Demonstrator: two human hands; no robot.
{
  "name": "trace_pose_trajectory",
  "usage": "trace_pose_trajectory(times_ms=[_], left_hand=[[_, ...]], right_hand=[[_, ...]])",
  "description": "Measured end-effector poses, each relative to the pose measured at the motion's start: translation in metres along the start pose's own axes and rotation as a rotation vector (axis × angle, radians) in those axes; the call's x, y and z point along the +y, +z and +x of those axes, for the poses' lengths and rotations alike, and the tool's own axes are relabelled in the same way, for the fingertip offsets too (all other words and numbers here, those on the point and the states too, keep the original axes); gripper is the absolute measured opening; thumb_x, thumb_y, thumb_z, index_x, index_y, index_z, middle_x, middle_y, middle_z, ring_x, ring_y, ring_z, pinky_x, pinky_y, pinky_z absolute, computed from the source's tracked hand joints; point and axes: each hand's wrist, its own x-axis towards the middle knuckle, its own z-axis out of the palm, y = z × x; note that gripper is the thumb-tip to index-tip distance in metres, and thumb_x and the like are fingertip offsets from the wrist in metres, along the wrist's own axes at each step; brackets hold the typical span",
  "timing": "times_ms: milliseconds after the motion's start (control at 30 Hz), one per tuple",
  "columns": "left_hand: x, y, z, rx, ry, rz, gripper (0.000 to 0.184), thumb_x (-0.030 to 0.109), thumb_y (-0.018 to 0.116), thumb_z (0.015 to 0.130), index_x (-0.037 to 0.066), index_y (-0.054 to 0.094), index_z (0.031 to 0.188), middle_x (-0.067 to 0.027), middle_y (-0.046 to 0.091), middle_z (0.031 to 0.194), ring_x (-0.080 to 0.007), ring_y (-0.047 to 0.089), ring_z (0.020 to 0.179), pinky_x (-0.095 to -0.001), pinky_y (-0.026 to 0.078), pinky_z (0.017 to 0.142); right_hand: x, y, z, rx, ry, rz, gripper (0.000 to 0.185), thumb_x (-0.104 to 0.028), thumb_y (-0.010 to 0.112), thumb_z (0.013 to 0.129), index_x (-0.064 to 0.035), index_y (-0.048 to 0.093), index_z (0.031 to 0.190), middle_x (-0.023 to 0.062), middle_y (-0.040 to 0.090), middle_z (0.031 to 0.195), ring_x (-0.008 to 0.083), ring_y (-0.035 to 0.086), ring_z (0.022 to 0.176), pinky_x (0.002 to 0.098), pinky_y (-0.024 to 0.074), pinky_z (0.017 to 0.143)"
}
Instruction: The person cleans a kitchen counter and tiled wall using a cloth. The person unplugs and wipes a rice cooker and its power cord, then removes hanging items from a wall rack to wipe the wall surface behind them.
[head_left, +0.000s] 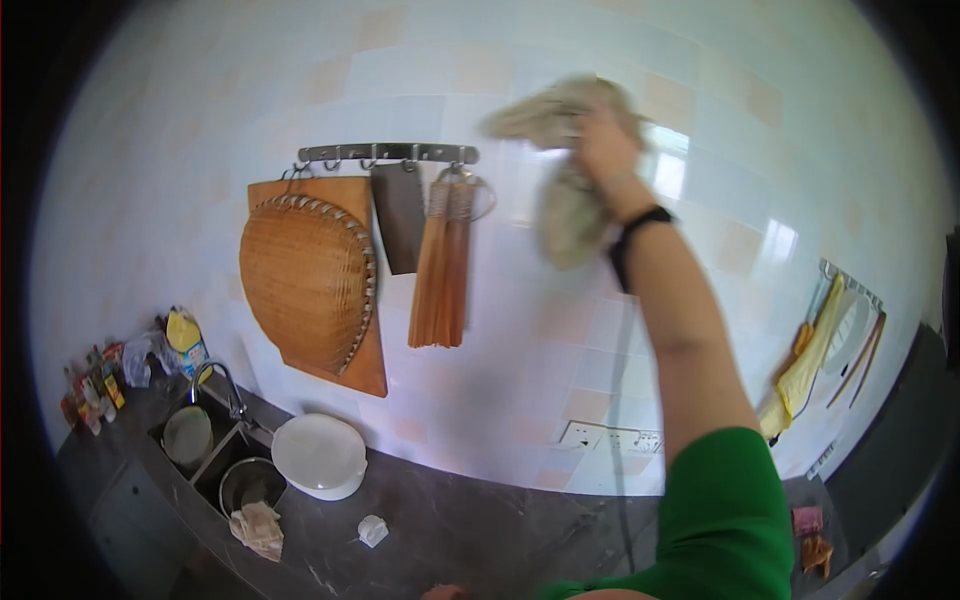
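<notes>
My right hand is raised high against the tiled wall, its fingers closed round a grey-beige cloth. The cloth lies or hangs near the tiles and is smeared by motion. A black band circles the wrist, and the sleeve is green. To the left of the cloth, a hook rail carries a woven basket, a wooden board, a dark flat piece and a bamboo brush. At the bottom edge, a small bit of my left hand shows, its fingers hidden.
Below is a dark counter with a double sink, a faucet, a white basin and a crumpled white item. Sockets sit low on the wall. Bottles stand far left; utensils hang right.
</notes>
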Motion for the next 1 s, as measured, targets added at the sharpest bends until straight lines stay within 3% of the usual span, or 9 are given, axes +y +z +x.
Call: trace_pose_trajectory(times_ms=[100, 167, 233, 367, 567, 667, 700, 733, 1000], left_hand=[[-0.058, 0.000, -0.021, 0.012, -0.135, 0.087, 0.035, 0.026, 0.059, 0.083, 0.003, 0.055, 0.110, -0.0190, 0.058, 0.102, -0.0336, 0.055, 0.096, -0.0408, 0.043, 0.084], [-0.086, 0.005, -0.039, 0.078, -0.157, -0.144, 0.036, 0.028, 0.060, 0.083, 0.004, 0.056, 0.109, -0.0185, 0.059, 0.103, -0.0328, 0.056, 0.095, -0.0415, 0.044, 0.082], [-0.099, 0.013, -0.044, 0.095, -0.224, -0.367, 0.038, 0.030, 0.061, 0.081, 0.004, 0.057, 0.108, -0.0185, 0.059, 0.104, -0.0327, 0.057, 0.096, -0.0420, 0.044, 0.082], [-0.090, 0.007, -0.039, -0.009, -0.175, -0.168, 0.044, 0.034, 0.063, 0.078, 0.005, 0.055, 0.111, -0.0199, 0.059, 0.108, -0.0336, 0.056, 0.100, -0.0426, 0.044, 0.083], [-0.114, 0.020, 0.004, -0.074, -0.011, -0.229, 0.044, 0.036, 0.064, 0.077, 0.006, 0.055, 0.109, -0.0185, 0.059, 0.108, -0.0333, 0.056, 0.101, -0.0416, 0.043, 0.085], [-0.088, -0.003, 0.012, -0.034, 0.052, -0.209, 0.040, 0.034, 0.063, 0.078, 0.007, 0.056, 0.107, -0.0178, 0.060, 0.106, -0.0333, 0.057, 0.099, -0.0407, 0.044, 0.084], [-0.079, -0.006, 0.011, -0.015, 0.062, -0.200, 0.039, 0.033, 0.063, 0.079, 0.007, 0.056, 0.106, -0.0176, 0.061, 0.105, -0.0333, 0.057, 0.098, -0.0404, 0.045, 0.083], [-0.070, -0.007, 0.010, -0.008, 0.024, -0.233, 0.037, 0.032, 0.062, 0.080, 0.007, 0.056, 0.106, -0.0176, 0.061, 0.104, -0.0330, 0.057, 0.096, -0.0401, 0.045, 0.082], [-0.065, -0.002, 0.024, -0.054, -0.064, -0.224, 0.032, 0.027, 0.060, 0.082, 0.006, 0.055, 0.105, -0.0178, 0.061, 0.101, -0.0332, 0.058, 0.093, -0.0406, 0.046, 0.080]], right_hand=[[0.154, -0.028, -0.015, 0.243, -0.181, -0.480, 0.035, -0.018, 0.049, 0.081, -0.0124, 0.057, 0.115, 0.0132, 0.047, 0.129, 0.0302, 0.046, 0.117, 0.0442, 0.0422, 0.090], [0.213, -0.063, -0.053, 0.150, 0.205, -0.495, 0.042, -0.019, 0.053, 0.077, -0.0138, 0.055, 0.119, 0.0155, 0.047, 0.129, 0.0334, 0.048, 0.115, 0.0434, 0.0423, 0.092], [0.326, -0.044, -0.080, 0.138, 0.184, -0.617, 0.051, -0.017, 0.052, 0.076, -0.0171, 0.050, 0.127, 0.0160, 0.046, 0.129, 0.0339, 0.048, 0.114, 0.0426, 0.0426, 0.093], [0.184, -0.097, -0.080, 0.008, 0.468, -0.538, 0.058, -0.014, 0.049, 0.075, -0.0245, 0.044, 0.133, 0.0125, 0.042, 0.135, 0.0331, 0.048, 0.116, 0.0400, 0.0423, 0.094], [-0.026, -0.013, 0.042, 0.287, -0.383, -0.492, 0.041, -0.019, 0.051, 0.078, -0.0316, 0.058, 0.117, -0.0052, 0.042, 0.137, 0.0326, 0.040, 0.123, 0.0527, 0.0276, 0.101], [-0.156, 0.021, 0.059, 0.091, -0.675, -0.484, 0.035, -0.024, 0.045, 0.086, -0.0333, 0.057, 0.117, -0.0099, 0.028, 0.145, 0.0325, 0.023, 0.134, 0.0693, 0.0171, 0.100], [-0.189, 0.033, 0.059, 0.160, -0.789, -0.553, 0.037, -0.023, 0.050, 0.082, -0.0326, 0.058, 0.117, -0.0052, 0.036, 0.141, 0.0338, 0.033, 0.128, 0.0612, 0.0261, 0.101], [-0.228, 0.036, 0.052, 0.012, -0.830, -0.401, 0.037, -0.030, 0.053, 0.082, -0.0238, 0.058, 0.118, -0.0029, 0.045, 0.132, 0.0305, 0.030, 0.130, 0.0673, 0.0144, 0.102], [-0.182, 0.057, 0.053, 0.075, -0.705, -0.161, 0.024, -0.027, 0.049, 0.083, -0.0236, 0.067, 0.099, 0.0043, 0.053, 0.121, 0.0283, 0.047, 0.110, 0.0542, 0.0333, 0.095]])
